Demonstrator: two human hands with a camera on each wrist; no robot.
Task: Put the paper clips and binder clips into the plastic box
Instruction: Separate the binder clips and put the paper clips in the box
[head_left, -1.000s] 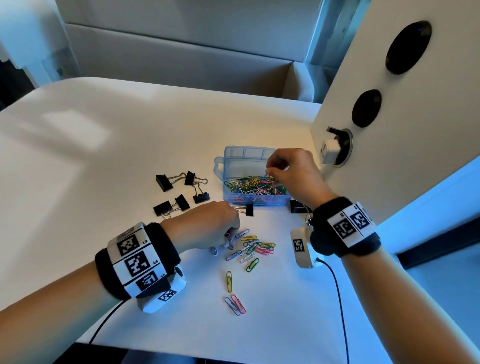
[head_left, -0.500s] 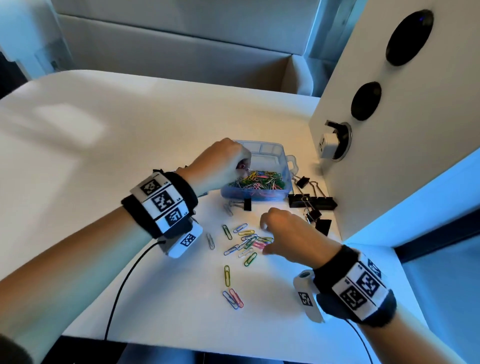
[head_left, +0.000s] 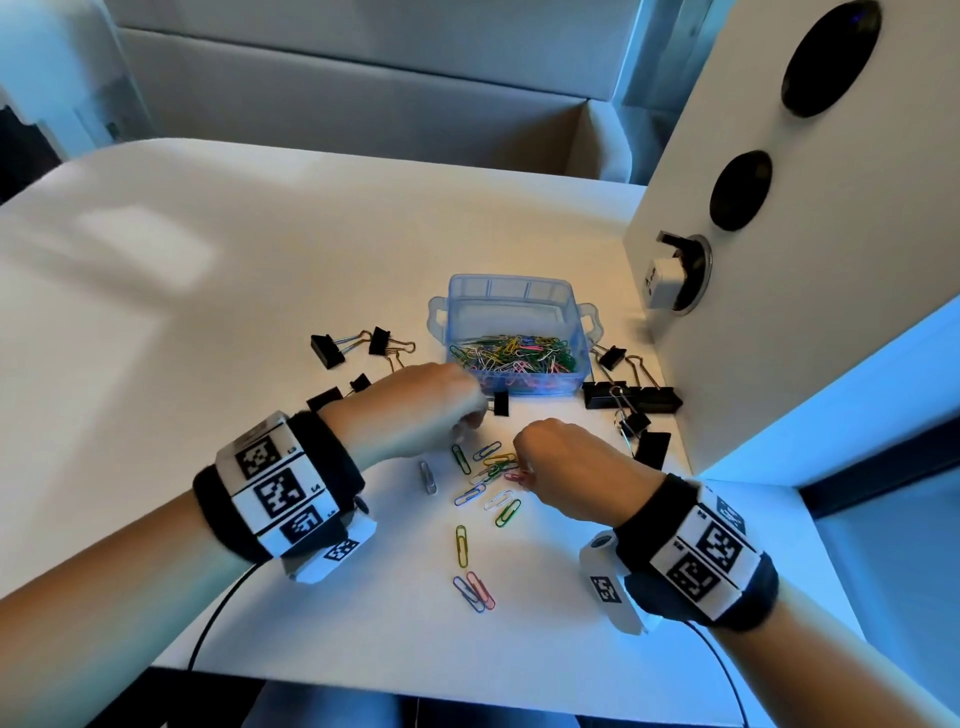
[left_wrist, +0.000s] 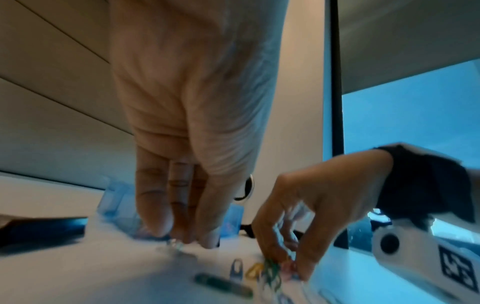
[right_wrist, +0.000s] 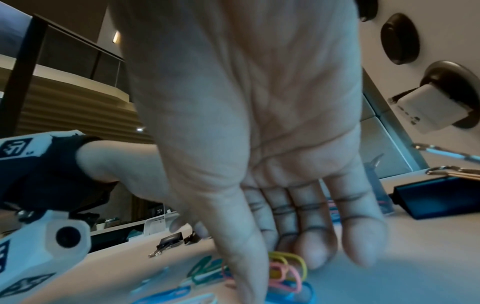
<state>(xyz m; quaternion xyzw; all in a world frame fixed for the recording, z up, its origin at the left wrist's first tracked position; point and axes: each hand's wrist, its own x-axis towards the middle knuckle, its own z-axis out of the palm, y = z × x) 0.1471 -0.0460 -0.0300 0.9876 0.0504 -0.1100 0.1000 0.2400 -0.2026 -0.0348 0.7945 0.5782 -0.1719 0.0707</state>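
The clear blue plastic box (head_left: 511, 296) stands mid-table, holding a heap of coloured paper clips (head_left: 511, 356). More loose paper clips (head_left: 485, 480) lie in front of it. Black binder clips lie left of the box (head_left: 327, 349) and right of it (head_left: 631, 397), and a small one (head_left: 500, 403) sits at its front wall. My left hand (head_left: 470, 423) (left_wrist: 187, 240) reaches down with nearly straight fingers, the tips touching the table by a clip. My right hand (head_left: 522, 475) (right_wrist: 280, 271) pinches a bunch of yellow, pink and blue clips between thumb and fingers.
A white upright panel (head_left: 810, 312) with round holes and a white plug adapter (head_left: 667, 283) walls off the right side. The table's front edge (head_left: 415, 693) is close below my wrists. Cables trail from both wrist cameras. A large binder clip (right_wrist: 436, 197) lies just right of my right hand.
My left hand has come back from the box down to the loose clips. The right hand stays at the pile with its fingers closed on clips.
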